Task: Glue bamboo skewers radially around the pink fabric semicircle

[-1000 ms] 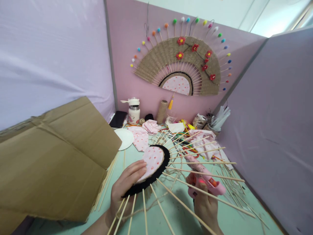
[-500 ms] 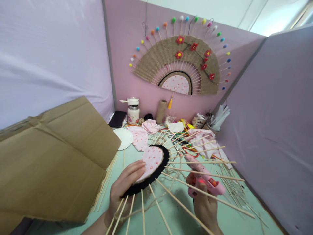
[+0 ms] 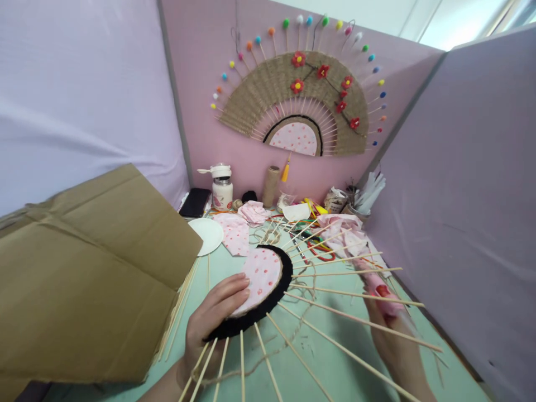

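My left hand (image 3: pixel 211 312) grips the straight edge of a half-round fan base (image 3: pixel 262 273), fingers on its pink patterned fabric. A black fuzzy band (image 3: pixel 287 271) runs round the curved rim, and thin wooden sticks (image 3: pixel 312 329) fan out from it toward me and to the right. A loose strand of jute twine (image 3: pixel 288 341) winds across the lower sticks. To the right, behind the stick ends, my right hand (image 3: pixel 379 321) is closed on a pink glue gun (image 3: pixel 372 279), blurred by motion. The glue gun's tip is near the crumpled pink cloth.
A big cardboard sheet (image 3: pixel 96 279) stands at the left, beside a white paper disc (image 3: pixel 209 237). Scissors (image 3: pixel 320 251), crumpled pink cloth (image 3: pixel 339 229), a white bottle (image 3: pixel 222 192) and a twine roll (image 3: pixel 271 187) lie or stand behind. A finished fan (image 3: pixel 251 109) hangs on the partition.
My right hand has carried the glue gun to the right, away from the fan base. My left hand keeps its hold on the base. The view has shifted slightly.
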Demonstrator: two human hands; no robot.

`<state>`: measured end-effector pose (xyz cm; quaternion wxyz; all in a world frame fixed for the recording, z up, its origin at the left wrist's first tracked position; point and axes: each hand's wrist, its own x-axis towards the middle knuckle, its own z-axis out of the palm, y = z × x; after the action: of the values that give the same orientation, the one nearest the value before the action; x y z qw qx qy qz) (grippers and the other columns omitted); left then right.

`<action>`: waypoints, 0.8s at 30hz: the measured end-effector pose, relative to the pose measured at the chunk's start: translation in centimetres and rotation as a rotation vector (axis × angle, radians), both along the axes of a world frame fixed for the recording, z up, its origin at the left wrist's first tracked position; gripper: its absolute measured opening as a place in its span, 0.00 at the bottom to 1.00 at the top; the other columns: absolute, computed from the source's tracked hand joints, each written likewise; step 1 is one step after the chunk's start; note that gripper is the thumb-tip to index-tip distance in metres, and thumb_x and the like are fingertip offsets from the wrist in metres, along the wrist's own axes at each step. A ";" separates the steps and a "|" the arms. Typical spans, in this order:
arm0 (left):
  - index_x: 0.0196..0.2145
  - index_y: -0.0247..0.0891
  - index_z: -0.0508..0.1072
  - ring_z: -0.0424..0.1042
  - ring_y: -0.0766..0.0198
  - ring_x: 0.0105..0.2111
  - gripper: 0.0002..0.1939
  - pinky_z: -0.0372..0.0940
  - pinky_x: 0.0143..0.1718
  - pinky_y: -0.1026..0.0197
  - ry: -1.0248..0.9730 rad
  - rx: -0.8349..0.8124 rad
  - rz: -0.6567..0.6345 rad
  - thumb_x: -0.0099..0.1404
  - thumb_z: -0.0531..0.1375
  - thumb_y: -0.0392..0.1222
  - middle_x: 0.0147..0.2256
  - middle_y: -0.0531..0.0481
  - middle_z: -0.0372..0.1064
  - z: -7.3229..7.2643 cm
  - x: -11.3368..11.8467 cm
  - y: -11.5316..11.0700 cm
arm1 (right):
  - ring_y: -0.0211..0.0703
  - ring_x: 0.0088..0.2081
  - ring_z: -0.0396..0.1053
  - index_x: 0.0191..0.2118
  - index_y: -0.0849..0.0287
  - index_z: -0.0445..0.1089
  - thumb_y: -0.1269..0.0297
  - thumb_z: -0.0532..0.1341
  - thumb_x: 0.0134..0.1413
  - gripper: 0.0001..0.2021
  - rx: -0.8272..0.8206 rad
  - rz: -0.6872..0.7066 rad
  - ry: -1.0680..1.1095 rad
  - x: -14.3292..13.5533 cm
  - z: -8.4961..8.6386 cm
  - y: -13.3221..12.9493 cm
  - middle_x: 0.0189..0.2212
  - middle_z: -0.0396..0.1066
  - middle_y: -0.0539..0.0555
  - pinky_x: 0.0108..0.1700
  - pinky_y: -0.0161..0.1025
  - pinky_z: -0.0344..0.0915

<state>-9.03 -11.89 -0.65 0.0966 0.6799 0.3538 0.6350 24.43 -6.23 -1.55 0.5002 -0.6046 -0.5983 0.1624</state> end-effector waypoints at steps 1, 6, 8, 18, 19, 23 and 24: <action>0.53 0.41 0.73 0.68 0.50 0.55 0.19 0.63 0.56 0.49 0.008 -0.008 -0.014 0.69 0.54 0.50 0.50 0.38 0.72 0.0 -0.1 0.0 | 0.52 0.31 0.68 0.35 0.57 0.74 0.51 0.62 0.50 0.14 -0.033 -0.043 -0.047 1.8 0.0 0.2 0.29 0.74 0.58 0.35 0.46 0.66; 0.53 0.42 0.73 0.66 0.47 0.56 0.21 0.61 0.57 0.46 0.040 -0.049 -0.091 0.68 0.54 0.54 0.50 0.37 0.72 -0.2 -0.5 0.4 | 0.69 0.38 0.70 0.37 0.70 0.74 0.58 0.50 0.57 0.21 -0.482 -0.347 -0.813 7.3 -1.3 -0.4 0.33 0.72 0.76 0.40 0.58 0.64; 0.53 0.43 0.73 0.66 0.46 0.56 0.21 0.61 0.57 0.46 0.044 -0.056 -0.115 0.68 0.55 0.54 0.51 0.37 0.72 -0.3 -0.8 0.7 | 0.71 0.44 0.70 0.42 0.70 0.74 0.57 0.50 0.59 0.22 -0.590 -0.393 -0.897 7.8 -1.7 -0.8 0.39 0.71 0.77 0.41 0.59 0.65; 0.52 0.47 0.74 0.65 0.45 0.58 0.21 0.57 0.60 0.43 0.078 -0.128 -0.152 0.66 0.56 0.55 0.52 0.39 0.71 -0.3 -2.6 1.5 | 0.54 0.51 0.70 0.49 0.53 0.73 0.53 0.61 0.55 0.17 -0.405 0.446 0.092 -3.5 3.4 0.6 0.51 0.72 0.60 0.55 0.54 0.64; 0.52 0.47 0.74 0.65 0.45 0.58 0.21 0.57 0.60 0.43 0.086 -0.132 -0.147 0.66 0.56 0.55 0.52 0.39 0.71 -0.3 -2.6 1.5 | 0.53 0.49 0.72 0.48 0.54 0.74 0.53 0.64 0.53 0.18 -0.528 0.633 0.285 -5.8 3.4 0.7 0.49 0.74 0.59 0.54 0.53 0.65; 0.52 0.46 0.74 0.65 0.46 0.58 0.21 0.59 0.59 0.43 0.126 -0.126 -0.144 0.66 0.56 0.56 0.52 0.39 0.72 -0.2 -1.8 1.4 | 0.52 0.50 0.73 0.46 0.53 0.75 0.59 0.73 0.39 0.23 -0.758 0.990 0.935 -12.9 2.5 0.9 0.48 0.76 0.56 0.54 0.50 0.66; 0.51 0.45 0.74 0.65 0.46 0.58 0.21 0.59 0.58 0.44 0.135 -0.121 -0.141 0.67 0.56 0.56 0.51 0.39 0.72 -0.2 -1.5 1.3 | 0.53 0.49 0.73 0.44 0.53 0.76 0.59 0.74 0.37 0.23 -0.759 1.005 0.996 -13.8 2.3 0.9 0.46 0.77 0.55 0.53 0.50 0.66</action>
<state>-10.48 -10.55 -0.80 0.1577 0.7374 0.3483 0.5568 10.59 -5.29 0.77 0.3357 -0.2482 -0.4095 0.8112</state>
